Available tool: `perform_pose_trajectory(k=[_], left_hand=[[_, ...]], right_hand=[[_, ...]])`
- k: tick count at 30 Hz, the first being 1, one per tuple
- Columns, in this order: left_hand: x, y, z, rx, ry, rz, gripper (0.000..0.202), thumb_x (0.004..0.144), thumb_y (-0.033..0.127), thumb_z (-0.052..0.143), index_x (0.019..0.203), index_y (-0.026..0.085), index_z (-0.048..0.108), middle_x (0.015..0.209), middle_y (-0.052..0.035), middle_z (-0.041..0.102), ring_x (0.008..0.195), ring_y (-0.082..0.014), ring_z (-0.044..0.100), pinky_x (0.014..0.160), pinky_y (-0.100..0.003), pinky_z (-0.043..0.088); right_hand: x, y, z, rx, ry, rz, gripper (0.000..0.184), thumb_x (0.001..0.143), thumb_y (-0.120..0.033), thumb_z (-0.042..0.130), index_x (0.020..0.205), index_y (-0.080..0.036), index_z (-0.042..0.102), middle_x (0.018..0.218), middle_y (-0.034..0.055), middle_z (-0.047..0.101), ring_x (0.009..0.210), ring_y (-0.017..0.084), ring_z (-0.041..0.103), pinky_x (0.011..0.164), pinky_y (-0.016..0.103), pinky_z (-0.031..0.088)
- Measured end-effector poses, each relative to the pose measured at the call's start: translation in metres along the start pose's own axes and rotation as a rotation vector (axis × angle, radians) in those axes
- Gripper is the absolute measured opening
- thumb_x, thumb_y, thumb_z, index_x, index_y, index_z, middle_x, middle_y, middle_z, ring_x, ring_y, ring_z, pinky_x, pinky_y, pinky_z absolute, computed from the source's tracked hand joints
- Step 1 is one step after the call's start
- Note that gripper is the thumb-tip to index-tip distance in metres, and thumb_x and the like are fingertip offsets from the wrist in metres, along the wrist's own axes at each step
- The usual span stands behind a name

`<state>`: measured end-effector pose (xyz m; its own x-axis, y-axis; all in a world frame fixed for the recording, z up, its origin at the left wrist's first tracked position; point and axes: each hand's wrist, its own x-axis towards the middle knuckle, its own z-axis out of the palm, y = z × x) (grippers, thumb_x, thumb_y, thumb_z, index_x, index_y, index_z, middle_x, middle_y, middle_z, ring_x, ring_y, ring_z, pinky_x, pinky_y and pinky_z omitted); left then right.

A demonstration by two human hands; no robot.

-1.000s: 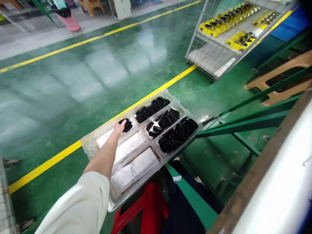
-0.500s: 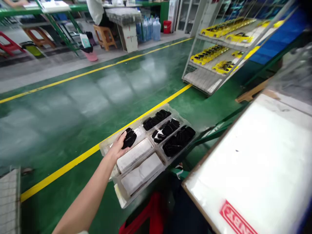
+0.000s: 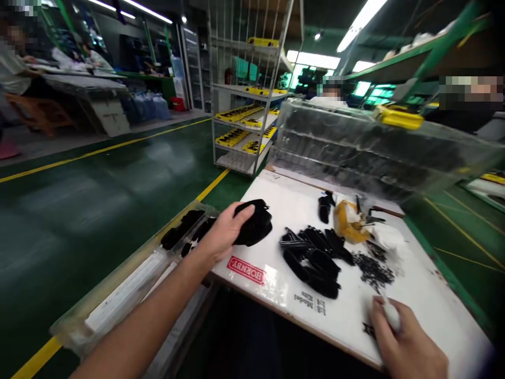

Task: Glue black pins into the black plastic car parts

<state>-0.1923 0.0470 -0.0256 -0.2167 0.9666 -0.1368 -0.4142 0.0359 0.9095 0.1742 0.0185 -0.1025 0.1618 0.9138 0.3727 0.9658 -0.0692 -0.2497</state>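
My left hand (image 3: 224, 234) is closed around a bundle of flat black plastic parts (image 3: 254, 223), held above the left edge of the white tabletop (image 3: 276, 202). In my right hand (image 3: 414, 342), at the front right, is a tool with a rounded white handle (image 3: 392, 316); its thin tip is too blurred to make out. Just beyond that tip lies a heap of tiny black pieces (image 3: 373, 268). Larger curved black parts (image 3: 315, 258) are piled mid-table between my hands.
At left, a divided plastic tray (image 3: 71, 321) holds more black parts and white blocks. A yellow block (image 3: 349, 223) with tools stands behind the piles. Clear plastic sheeting (image 3: 355, 142) borders the table's far side. A wire rack (image 3: 252, 123) carries yellow car bodies. Other people sit beyond.
The view has swung up and to the right. My left hand has moved from the tray to the table edge, carrying the black parts. My right hand and its tool have come into view.
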Motion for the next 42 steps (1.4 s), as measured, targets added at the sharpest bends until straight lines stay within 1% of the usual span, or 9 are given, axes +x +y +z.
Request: perform_pose_trajectory(k=[4,8,12,16,19,24,32,34,42], left_hand=[[0.017,-0.027,0.065,0.257,-0.148,0.104,0.036,0.077,0.046,0.063,0.096,0.016,0.059,0.086,-0.0046,0.065,0.074,-0.0161,0.061,0.070,-0.029,0.050],[0.024,-0.035,0.113,0.732,-0.203,0.269,0.036,0.076,0.049,0.060,0.096,0.019,0.060,0.091,-0.0059,0.066,0.085,-0.0208,0.061,0.075,-0.032,0.047],[0.023,-0.042,0.144,1.101,-0.314,0.342,0.036,0.077,0.047,0.056,0.100,0.019,0.060,0.099,-0.0091,0.066,0.095,-0.0251,0.059,0.081,-0.034,0.045],[0.024,-0.056,0.156,1.281,-0.319,0.353,0.039,0.077,0.042,0.054,0.101,0.013,0.061,0.101,-0.0160,0.063,0.100,-0.0295,0.058,0.087,-0.037,0.043],[0.025,-0.061,0.157,1.316,-0.280,0.384,0.048,0.078,0.041,0.052,0.118,0.015,0.054,0.112,-0.0146,0.060,0.108,-0.0272,0.055,0.092,-0.036,0.041],[0.014,-0.060,0.145,1.288,-0.123,0.454,0.052,0.078,0.050,0.049,0.121,0.021,0.052,0.124,-0.0119,0.056,0.117,-0.0297,0.049,0.096,-0.043,0.038],[-0.005,-0.078,0.055,1.083,0.322,0.540,0.054,0.076,0.055,0.041,0.107,0.012,0.055,0.112,-0.0181,0.059,0.111,-0.0345,0.051,0.100,-0.049,0.036],[-0.007,-0.083,0.041,1.097,0.366,0.552,0.053,0.076,0.054,0.039,0.105,0.012,0.054,0.110,-0.0192,0.060,0.110,-0.0350,0.052,0.099,-0.050,0.037],[-0.016,-0.089,0.043,1.109,0.390,0.570,0.050,0.078,0.049,0.037,0.106,0.011,0.054,0.110,-0.0193,0.058,0.111,-0.0348,0.050,0.099,-0.049,0.037]], right_hand=[[-0.002,-0.010,-0.002,0.106,-0.011,-0.002,0.043,0.080,-0.059,0.040,0.097,-0.025,0.061,0.059,0.0023,0.062,0.056,0.024,0.063,0.052,0.031,0.046],[-0.004,-0.010,0.001,0.152,-0.008,-0.058,0.038,0.084,-0.054,0.038,0.100,-0.026,0.058,0.076,0.0038,0.069,0.065,0.025,0.067,0.055,0.031,0.047],[-0.002,-0.004,0.008,0.212,0.006,-0.132,0.031,0.087,-0.047,0.036,0.098,-0.028,0.057,0.095,0.0018,0.070,0.072,0.023,0.068,0.058,0.030,0.050],[0.002,-0.006,0.013,0.378,0.051,-0.169,0.027,0.086,-0.045,0.041,0.096,-0.029,0.061,0.095,0.0016,0.071,0.077,0.023,0.069,0.058,0.027,0.051],[0.005,-0.013,0.013,0.579,0.074,-0.061,0.031,0.086,-0.048,0.038,0.092,-0.029,0.062,0.091,0.0015,0.071,0.075,0.022,0.068,0.061,0.027,0.051],[0.018,-0.008,-0.001,0.888,0.020,0.152,0.037,0.076,-0.057,0.046,0.080,-0.025,0.063,0.081,0.0013,0.070,0.071,0.022,0.065,0.066,0.026,0.050],[0.060,0.050,-0.035,0.801,-0.091,0.107,0.045,0.075,-0.059,0.046,0.091,-0.022,0.066,0.090,0.0066,0.071,0.088,0.028,0.064,0.078,0.033,0.048],[0.063,0.056,-0.037,0.796,-0.082,0.096,0.046,0.076,-0.058,0.045,0.094,-0.021,0.066,0.099,0.0080,0.070,0.094,0.028,0.063,0.083,0.034,0.047],[0.045,0.077,-0.012,0.703,-0.032,0.212,0.073,0.065,-0.059,0.047,0.118,-0.008,0.052,0.124,0.0233,0.055,0.115,0.034,0.053,0.099,0.045,0.040]])
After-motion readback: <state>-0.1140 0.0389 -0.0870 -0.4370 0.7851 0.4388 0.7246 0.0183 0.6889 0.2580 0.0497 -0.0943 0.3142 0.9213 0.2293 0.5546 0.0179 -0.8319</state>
